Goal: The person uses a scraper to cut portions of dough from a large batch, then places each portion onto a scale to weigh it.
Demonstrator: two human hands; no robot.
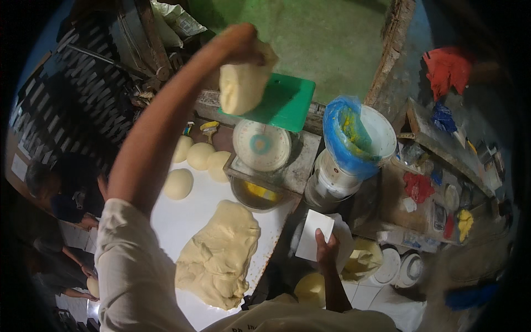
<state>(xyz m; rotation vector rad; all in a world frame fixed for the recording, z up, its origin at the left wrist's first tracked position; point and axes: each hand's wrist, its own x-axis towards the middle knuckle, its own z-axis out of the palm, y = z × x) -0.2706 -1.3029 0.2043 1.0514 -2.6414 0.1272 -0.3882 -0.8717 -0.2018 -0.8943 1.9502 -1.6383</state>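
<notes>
My left hand (pixel 243 43) is closed on a hanging piece of dough (pixel 239 91), over the left part of the scale's green platform (pixel 290 102). Whether this dough touches the platform I cannot tell. Below the platform is the scale's round dial (pixel 261 145). Off the table's right edge, my right hand (pixel 327 249) grips a flat white dough scraper (pixel 311 235), thumb on top. A large, loose mass of dough (pixel 221 254) lies on the white table (pixel 166 221). Several smooth dough balls (pixel 178 183) sit together at its far left.
A metal bowl (pixel 238 196) stands under the scale's ledge, with something yellow inside. To the scale's right is a white bucket (pixel 381 133) with a blue plastic bag (pixel 343 157). Two other people (pixel 69 188) work at the left. Lidded white tubs (pixel 387 265) stand low at right.
</notes>
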